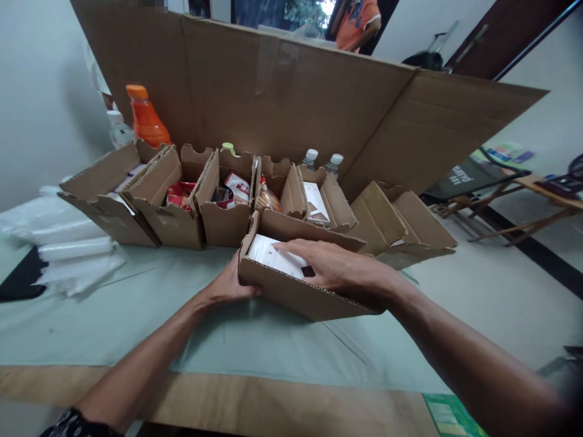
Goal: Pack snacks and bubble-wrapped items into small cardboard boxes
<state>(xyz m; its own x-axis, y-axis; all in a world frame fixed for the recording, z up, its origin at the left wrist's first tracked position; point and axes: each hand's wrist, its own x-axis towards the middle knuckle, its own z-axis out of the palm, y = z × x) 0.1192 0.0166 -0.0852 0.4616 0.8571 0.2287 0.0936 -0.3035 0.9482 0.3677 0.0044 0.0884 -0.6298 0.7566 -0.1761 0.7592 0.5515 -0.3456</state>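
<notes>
With our left hand [228,284] we hold the left end of an open cardboard box [291,296]; the thumb lies along its near wall, and the grip is closed on this end; the box is in front of us, above the pale green cloth [218,343], and it stands at an angle. Our right hand [334,264] reaches over the near wall into the box; its fingers lie upon a white carton [271,252], which is inside, toward the left end; we cannot tell whether these fingers grip the carton or only touch it, because the hand covers a part of it.

Just behind is a row of cardboard boxes [180,229]; in one of them we see a red packet [180,194], and in another a white item [315,201]; an orange bottle [149,124] stands behind the left part of the row, before a tall cardboard sheet [319,91]; clear plastic bags [75,249] lie at the left.
</notes>
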